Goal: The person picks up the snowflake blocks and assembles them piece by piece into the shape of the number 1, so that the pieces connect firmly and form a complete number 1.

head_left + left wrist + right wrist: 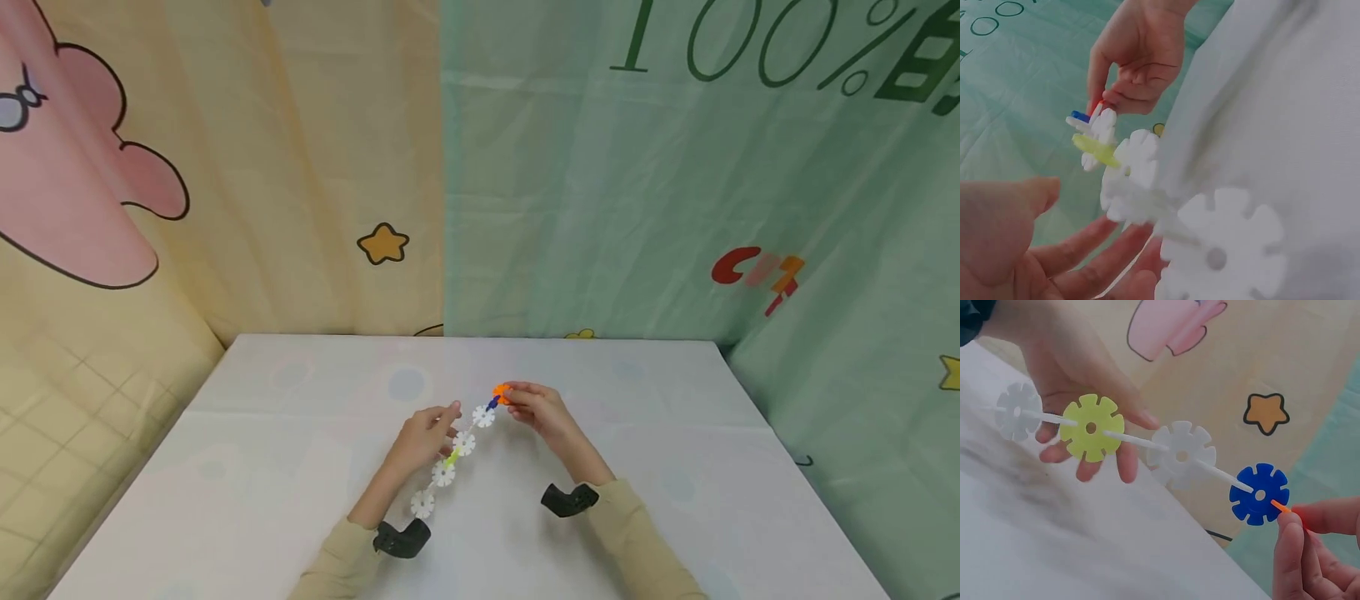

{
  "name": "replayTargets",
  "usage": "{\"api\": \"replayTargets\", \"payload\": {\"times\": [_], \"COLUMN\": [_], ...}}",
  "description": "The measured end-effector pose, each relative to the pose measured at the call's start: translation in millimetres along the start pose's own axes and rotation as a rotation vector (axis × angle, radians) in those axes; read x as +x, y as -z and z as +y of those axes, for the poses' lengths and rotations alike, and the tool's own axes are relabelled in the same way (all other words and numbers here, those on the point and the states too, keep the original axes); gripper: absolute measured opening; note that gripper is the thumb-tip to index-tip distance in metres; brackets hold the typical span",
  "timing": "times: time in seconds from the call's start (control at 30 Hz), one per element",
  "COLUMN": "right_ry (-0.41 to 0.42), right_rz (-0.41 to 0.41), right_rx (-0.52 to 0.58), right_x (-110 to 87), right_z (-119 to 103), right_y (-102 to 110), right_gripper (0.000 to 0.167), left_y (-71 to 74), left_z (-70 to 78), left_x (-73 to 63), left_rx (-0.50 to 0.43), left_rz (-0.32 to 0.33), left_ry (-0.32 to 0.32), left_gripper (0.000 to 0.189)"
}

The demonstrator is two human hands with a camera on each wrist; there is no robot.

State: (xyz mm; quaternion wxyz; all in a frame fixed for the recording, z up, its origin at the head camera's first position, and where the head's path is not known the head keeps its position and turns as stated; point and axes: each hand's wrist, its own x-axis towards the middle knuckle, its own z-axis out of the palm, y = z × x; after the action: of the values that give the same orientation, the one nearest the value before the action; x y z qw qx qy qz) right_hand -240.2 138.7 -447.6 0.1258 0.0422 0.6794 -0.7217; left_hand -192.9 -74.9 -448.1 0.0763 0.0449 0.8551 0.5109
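A chain of notched plastic flower discs slants between my hands, each disc slotted edge-on into its neighbour. Most are white (464, 442), with a yellow-green disc (1079, 440) between white ones and a blue disc (1254, 512) near the far end. At that end my right hand (542, 410) pinches an orange disc (500, 392) between thumb and fingertips. My left hand (422, 435) is beside the chain's middle, thumb apart and fingers loosely extended behind the discs. In the left wrist view, a large white disc (1244, 228) hangs near these fingers at the chain's lower end.
A white table (262, 467) spreads beneath both hands. Black wrist-camera mounts (405, 540) sit at the sleeve cuffs. Behind the table hang a cream curtain (300, 167) and a green curtain (570, 183) with printed figures.
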Motion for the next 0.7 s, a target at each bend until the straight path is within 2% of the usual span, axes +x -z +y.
{"api": "replayTargets", "payload": {"times": [0.17,0.33,0.53,0.7], "right_ry": [-0.046,-0.09,-0.075,-0.066], "right_rz": [0.002,0.008,0.006,0.034], "right_rx": [0.031,-0.017,-0.094,-0.168], "right_x": [13.8,31.0,50.7,68.2], "right_z": [-4,-10,-13,-7], "right_y": [15,19,16,13], "right_gripper": [0.04,0.041,0.037,0.033], "left_y": [6.0,-8.5,-29.6,-42.1], "left_z": [-7.7,-10.0,-9.5,-9.1], "left_x": [-5.7,-5.2,-2.2,1.1], "left_rx": [-0.02,-0.072,-0.137,-0.174], "left_rz": [-0.078,-0.143,-0.112,-0.086], "left_ry": [0.021,0.021,0.03,0.06], "left_gripper": [0.037,0.047,0.042,0.04]}}
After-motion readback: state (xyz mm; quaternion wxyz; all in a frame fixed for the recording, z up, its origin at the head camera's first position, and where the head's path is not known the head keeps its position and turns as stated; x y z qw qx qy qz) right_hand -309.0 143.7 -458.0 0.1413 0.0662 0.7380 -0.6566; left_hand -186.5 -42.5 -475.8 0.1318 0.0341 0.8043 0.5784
